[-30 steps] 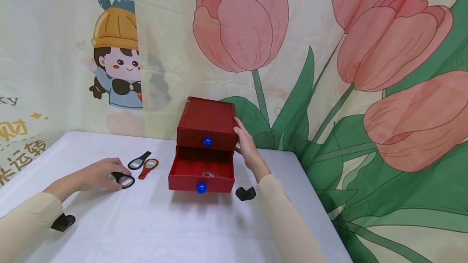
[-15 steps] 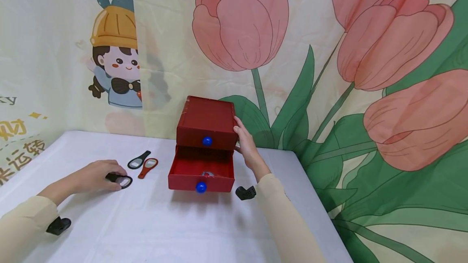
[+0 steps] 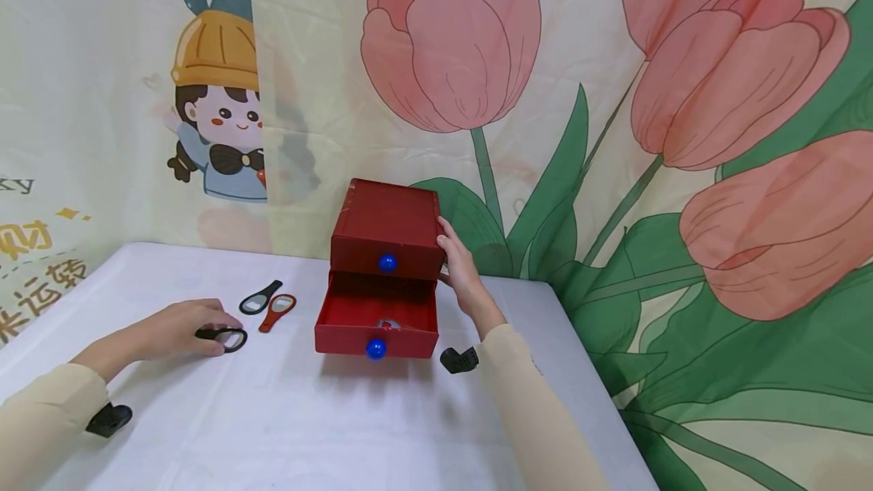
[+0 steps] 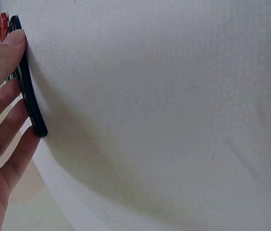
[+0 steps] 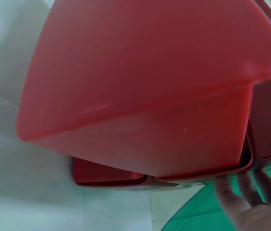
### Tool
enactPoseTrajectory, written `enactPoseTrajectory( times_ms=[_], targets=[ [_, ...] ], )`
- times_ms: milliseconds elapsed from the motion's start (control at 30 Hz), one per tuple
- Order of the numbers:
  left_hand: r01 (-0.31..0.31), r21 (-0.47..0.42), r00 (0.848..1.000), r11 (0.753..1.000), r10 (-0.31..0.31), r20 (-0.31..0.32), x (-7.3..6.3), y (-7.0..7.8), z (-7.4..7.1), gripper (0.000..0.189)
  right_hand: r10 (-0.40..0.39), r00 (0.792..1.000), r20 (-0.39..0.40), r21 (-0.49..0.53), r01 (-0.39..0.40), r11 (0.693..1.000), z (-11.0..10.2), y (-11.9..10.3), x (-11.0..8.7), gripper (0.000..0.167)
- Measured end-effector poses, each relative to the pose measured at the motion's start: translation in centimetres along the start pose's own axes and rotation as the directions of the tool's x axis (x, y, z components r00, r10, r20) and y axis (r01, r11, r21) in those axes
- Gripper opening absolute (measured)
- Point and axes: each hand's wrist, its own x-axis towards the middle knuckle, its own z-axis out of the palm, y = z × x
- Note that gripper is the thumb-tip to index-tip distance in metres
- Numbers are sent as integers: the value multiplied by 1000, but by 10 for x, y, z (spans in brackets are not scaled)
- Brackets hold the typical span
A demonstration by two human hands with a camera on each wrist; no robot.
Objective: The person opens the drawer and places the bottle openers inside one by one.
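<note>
In the head view my left hand [image 3: 179, 328] holds a black tool with an oval ring head [image 3: 233, 339] low over the table; its exact kind is unclear. The left wrist view shows the thumb on one end of the black tool [image 4: 29, 86] and fingertips along its edge. My right hand [image 3: 467, 284] rests against the right side of the red two-drawer chest [image 3: 390, 214], fingers fairly straight. The chest's lower drawer [image 3: 377, 343] is pulled out, with a small grey-and-red item [image 3: 389, 324] inside. From the right wrist, the drawer's underside [image 5: 150, 62] fills the view.
A second black ring-headed tool [image 3: 259, 298] and a red one [image 3: 277, 313] lie between my left hand and the chest. The upper drawer is closed, with a blue knob [image 3: 387, 263]. White cloth covers the table [image 3: 273, 430]; a printed curtain hangs behind.
My left hand has drawn slightly left with the black tool, whose grip now sits flatter between thumb and fingers. The right hand and chest stay put.
</note>
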Motion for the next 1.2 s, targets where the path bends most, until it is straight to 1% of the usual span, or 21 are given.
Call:
enactPoseTrajectory(
  times_ms=[133, 267, 367, 433, 533, 667, 867, 1000, 1133, 1200],
  targets=[
    [-28, -17, 1000, 999, 28, 9, 0, -2, -1, 38, -1, 1000, -2, 3, 1, 1000, -1, 0, -1, 60],
    [-35, -36, 999, 999, 36, 25, 0, -2, 0, 37, -2, 1000, 0, 3, 2, 1000, -1, -1, -2, 61],
    [-39, -42, 999, 998, 40, 22, -1, -2, 0, 36, 1, 1000, 2, 0, -1, 1000, 0, -1, -2, 61],
    [-41, -38, 999, 998, 42, 9, -1, -1, 1, 35, 0, 1000, 1, -4, 0, 1000, 1, -1, -2, 60],
    [-55, -20, 998, 998, 54, -33, -3, -1, 1, 36, -1, 1000, -3, -12, 1, 1000, 2, -2, -2, 60],
    [-74, 14, 995, 997, 75, -73, -1, 0, -2, 37, -6, 1000, -3, -18, 6, 1000, 2, -3, -3, 60],
    [-92, 35, 991, 995, 95, -97, 4, 12, -14, 39, -8, 1000, -1, -16, 8, 1000, 2, -3, -3, 60],
    [-107, 49, 987, 993, 113, -118, 10, 24, -23, 38, -9, 1000, 2, -13, 9, 1000, 2, -3, -3, 60],
    [-103, 61, 988, 993, 109, -111, 17, 37, -33, 41, -9, 1000, 3, -13, 9, 1000, 1, -2, -4, 61],
    [-109, 64, 986, 992, 116, -119, 20, 43, -38, 41, -7, 1000, 1, -11, 7, 1000, 1, -2, -4, 60]
  ],
)
